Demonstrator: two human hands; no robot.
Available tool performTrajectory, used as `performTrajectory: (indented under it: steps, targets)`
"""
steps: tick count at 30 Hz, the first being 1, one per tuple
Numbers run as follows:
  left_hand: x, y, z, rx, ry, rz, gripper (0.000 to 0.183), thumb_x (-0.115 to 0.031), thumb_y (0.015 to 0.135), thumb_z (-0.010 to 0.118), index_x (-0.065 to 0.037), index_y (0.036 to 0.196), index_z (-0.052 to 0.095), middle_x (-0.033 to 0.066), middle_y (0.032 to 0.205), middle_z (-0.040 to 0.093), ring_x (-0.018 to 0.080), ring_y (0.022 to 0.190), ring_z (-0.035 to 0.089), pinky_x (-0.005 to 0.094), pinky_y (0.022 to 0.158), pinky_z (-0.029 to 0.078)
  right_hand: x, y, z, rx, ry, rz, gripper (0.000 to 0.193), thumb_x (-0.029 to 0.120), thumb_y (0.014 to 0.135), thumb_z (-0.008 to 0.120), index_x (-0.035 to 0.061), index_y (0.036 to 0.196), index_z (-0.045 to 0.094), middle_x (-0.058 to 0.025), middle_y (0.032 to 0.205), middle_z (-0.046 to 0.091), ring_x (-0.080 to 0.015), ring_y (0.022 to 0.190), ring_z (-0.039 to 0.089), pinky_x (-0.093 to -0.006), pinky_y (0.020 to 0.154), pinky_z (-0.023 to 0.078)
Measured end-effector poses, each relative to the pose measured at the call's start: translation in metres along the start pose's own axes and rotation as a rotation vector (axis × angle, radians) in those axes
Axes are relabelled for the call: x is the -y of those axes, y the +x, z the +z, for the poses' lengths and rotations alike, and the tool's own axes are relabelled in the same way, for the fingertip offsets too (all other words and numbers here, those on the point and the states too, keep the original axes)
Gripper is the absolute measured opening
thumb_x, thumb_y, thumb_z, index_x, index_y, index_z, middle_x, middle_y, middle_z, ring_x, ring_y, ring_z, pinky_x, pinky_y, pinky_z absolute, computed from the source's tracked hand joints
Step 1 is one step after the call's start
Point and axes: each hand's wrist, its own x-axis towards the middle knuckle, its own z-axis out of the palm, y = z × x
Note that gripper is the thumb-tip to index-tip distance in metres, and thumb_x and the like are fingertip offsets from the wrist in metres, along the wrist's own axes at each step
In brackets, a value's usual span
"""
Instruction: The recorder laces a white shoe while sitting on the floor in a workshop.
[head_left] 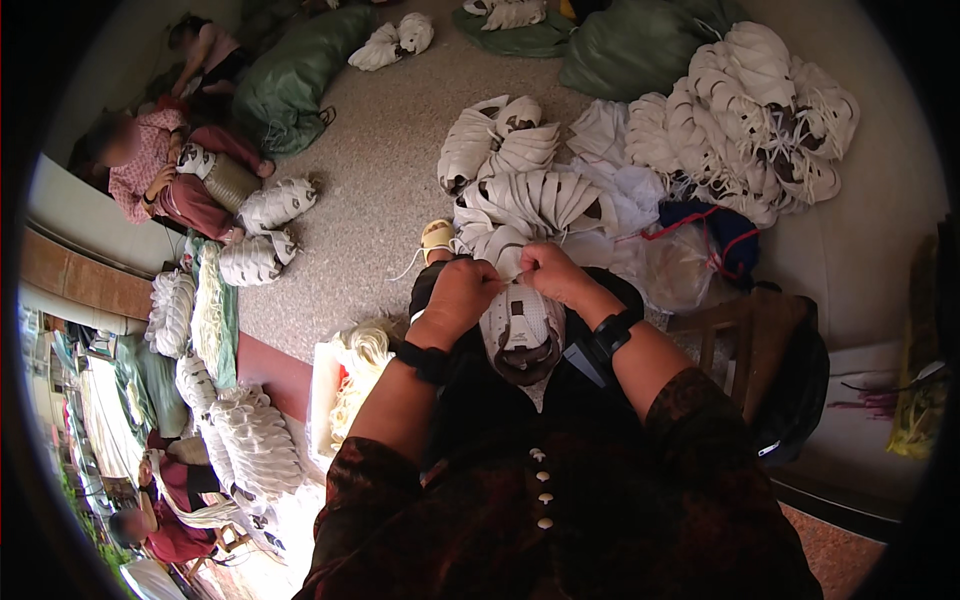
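A white shoe upper [514, 318] with a grey-brown collar lies over my lap, its collar end toward me. My left hand [466, 292] is closed in a pinch at the upper's left edge, on a thin white shoelace [404, 268] whose loose end trails off to the left. Across from it, my right hand [556, 276] pinches at the lacing area with fingertips pressed together, close to the left fingertips. The short bit of lace between the two hands is mostly covered by fingers. Both wrists wear dark bands.
Nested rows of white shoe uppers [540, 200] lie just ahead, with a bigger pile [745, 110] at far right. Green sacks [305, 75] stand farther off. Cream laces [362, 360] hang at my left; a wooden stool [735, 340] stands right. Other people [150, 165] sit at left.
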Motion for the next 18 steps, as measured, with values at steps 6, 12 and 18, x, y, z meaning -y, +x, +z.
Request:
performTrajectory:
  steps: [6, 12, 18]
  targets:
    - [-0.004, 0.020, 0.004, 0.109, 0.276, 0.018, 0.010, -0.010, 0.069, 0.064, -0.001, 0.071, 0.064, 0.0160, 0.073, 0.063, 0.0305, 0.070, 0.062, 0.0364, 0.066, 0.048, -0.006, 0.001, -0.002, -0.008, 0.047, 0.008, 0.018, 0.007, 0.063, 0.069, 0.0026, 0.065, 0.051, -0.0063, 0.057, 0.052, -0.0151, 0.056, 0.048, -0.0314, 0.054, 0.041]
    - [-0.011, 0.028, 0.005, 0.187, 0.423, -0.005, 0.015, -0.016, 0.070, 0.063, -0.001, 0.071, 0.065, 0.0179, 0.076, 0.064, 0.0321, 0.076, 0.063, 0.0396, 0.070, 0.050, -0.006, 0.000, -0.001, -0.014, 0.047, -0.031, 0.017, 0.008, 0.063, 0.068, 0.0029, 0.065, 0.051, -0.0060, 0.058, 0.052, -0.0147, 0.057, 0.048, -0.0310, 0.054, 0.041]
    - [-0.012, 0.031, 0.004, 0.235, 0.457, -0.024, 0.019, -0.019, 0.073, 0.061, 0.000, 0.074, 0.066, 0.0189, 0.079, 0.064, 0.0329, 0.079, 0.063, 0.0412, 0.073, 0.049, -0.004, -0.001, -0.002, -0.004, 0.069, -0.036, 0.018, 0.007, 0.063, 0.068, 0.0025, 0.065, 0.051, -0.0057, 0.058, 0.051, -0.0140, 0.057, 0.047, -0.0305, 0.054, 0.040]
